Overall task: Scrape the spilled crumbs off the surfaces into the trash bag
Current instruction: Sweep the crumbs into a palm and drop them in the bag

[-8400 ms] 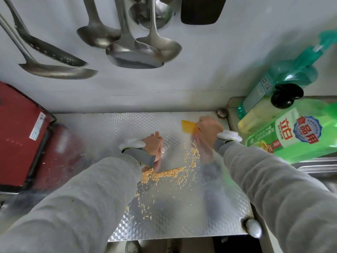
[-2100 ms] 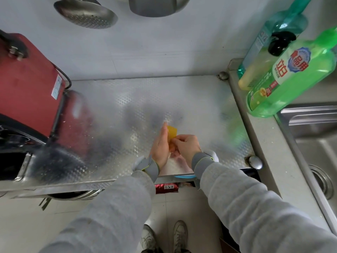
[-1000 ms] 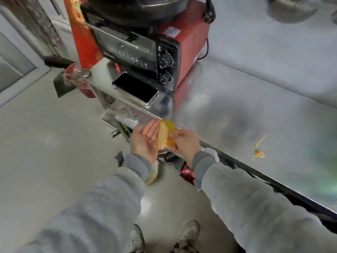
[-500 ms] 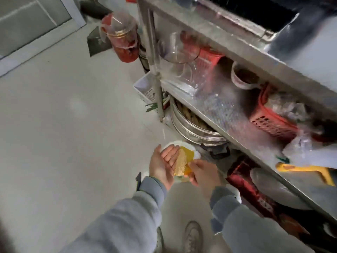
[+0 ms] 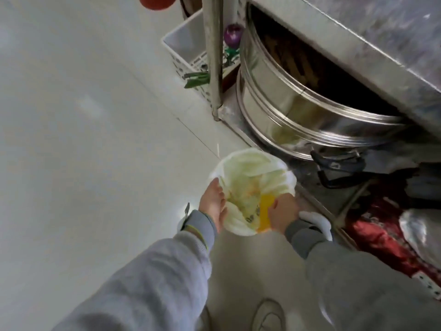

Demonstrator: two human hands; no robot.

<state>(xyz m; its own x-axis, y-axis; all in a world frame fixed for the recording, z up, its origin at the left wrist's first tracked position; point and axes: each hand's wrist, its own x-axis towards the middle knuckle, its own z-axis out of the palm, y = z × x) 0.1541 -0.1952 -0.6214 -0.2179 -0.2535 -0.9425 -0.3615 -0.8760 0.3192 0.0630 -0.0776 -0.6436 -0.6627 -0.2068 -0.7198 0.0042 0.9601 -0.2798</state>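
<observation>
A small bin lined with a pale yellow-white trash bag [image 5: 253, 177] stands on the floor by the steel rack. My right hand [image 5: 282, 215] grips a yellow scraper [image 5: 265, 212] and tilts it down into the bag's mouth. My left hand [image 5: 213, 201] is flat and open, palm turned toward the bag, at its left rim. A few orange crumbs show blurred inside the bag.
A big stainless steamer pot [image 5: 298, 103] sits under the metal counter [image 5: 381, 44] on the right. The rack's steel leg [image 5: 216, 58] and a white plastic basket [image 5: 188, 48] stand behind the bag. Red packaging [image 5: 381, 237] lies at right. Pale floor [image 5: 83, 139] stretches to the left.
I have bent down from the counter to the floor bin. The crumbs heaped on the scraper against my left palm have gone off it, and both hands are now at the bag's mouth.
</observation>
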